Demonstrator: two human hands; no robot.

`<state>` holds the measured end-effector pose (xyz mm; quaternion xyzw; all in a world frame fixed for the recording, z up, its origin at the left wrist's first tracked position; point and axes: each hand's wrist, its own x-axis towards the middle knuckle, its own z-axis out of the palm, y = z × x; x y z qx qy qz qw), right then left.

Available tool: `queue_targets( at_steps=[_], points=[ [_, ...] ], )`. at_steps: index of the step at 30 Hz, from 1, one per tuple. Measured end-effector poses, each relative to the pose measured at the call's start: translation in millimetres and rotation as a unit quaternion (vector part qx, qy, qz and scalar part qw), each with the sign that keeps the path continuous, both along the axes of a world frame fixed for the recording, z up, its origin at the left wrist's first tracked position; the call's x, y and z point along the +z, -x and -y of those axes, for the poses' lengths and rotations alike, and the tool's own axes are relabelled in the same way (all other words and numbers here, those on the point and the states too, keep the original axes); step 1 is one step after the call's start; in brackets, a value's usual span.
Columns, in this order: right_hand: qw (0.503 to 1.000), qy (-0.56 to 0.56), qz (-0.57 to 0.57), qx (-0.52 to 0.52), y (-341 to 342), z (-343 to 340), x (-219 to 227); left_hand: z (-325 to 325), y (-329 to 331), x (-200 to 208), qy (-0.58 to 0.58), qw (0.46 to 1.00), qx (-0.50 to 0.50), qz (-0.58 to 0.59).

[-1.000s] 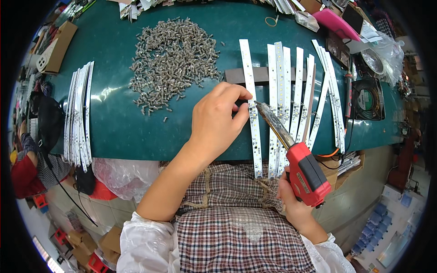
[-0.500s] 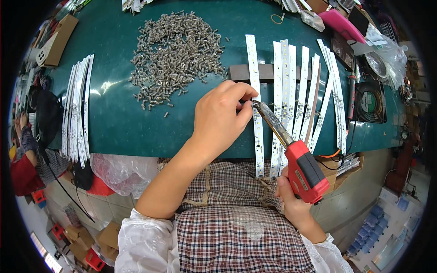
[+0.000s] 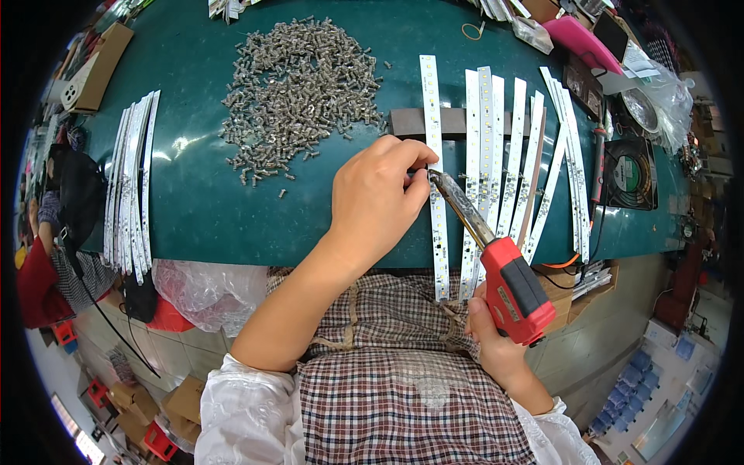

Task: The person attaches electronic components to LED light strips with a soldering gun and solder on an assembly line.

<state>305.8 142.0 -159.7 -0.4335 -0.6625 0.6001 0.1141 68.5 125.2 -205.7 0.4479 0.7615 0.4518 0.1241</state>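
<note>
Green matting covers the workbench (image 3: 201,209), and on it, just past the near edge, lies the long white strip (image 3: 435,155) being worked on, its far part resting across a dark bar (image 3: 457,122) and its near end overhanging the bench toward the lap. The left hand (image 3: 376,201) is pinched shut at the strip's edge, thumb and forefinger closed on something too small to make out. The right hand (image 3: 496,341) is clenched around the red handle of a soldering iron (image 3: 488,248), whose metal tip meets the strip right beside those fingertips. That closeness is the main risk: a slight slip of the tip could burn the fingers, and since the strip overhangs and lies loose, pressure on it could tip or slide it off the bar. To the right, more white strips (image 3: 511,155) lie side by side, one nearly touching the iron's shaft, so a sideways swing could knock them. Behind the left hand spreads a heap of small grey metal parts (image 3: 302,85); another bundle of strips (image 3: 128,186) lies far left, and a small black fan (image 3: 628,174) sits at the right.
</note>
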Motion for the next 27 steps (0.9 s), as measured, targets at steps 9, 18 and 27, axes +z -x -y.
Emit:
queue_targets(
  at_steps=[9, 18, 27],
  points=[
    [0.999, -0.019, 0.013, -0.022, 1.7, 3.0, 3.4, 0.3, -0.5, 1.0, 0.004, 1.0, 0.004, 0.005],
    [0.994, -0.103, -0.021, -0.011, 1.0, 5.6, -2.5, 0.7, -0.3, 2.8, 0.0, 0.999, 0.001, 0.035],
    [0.995, -0.094, -0.019, -0.009, -0.1, 4.5, 0.2, 1.7, -0.1, 2.2, -0.006, 0.999, 0.002, 0.041]
  ],
)
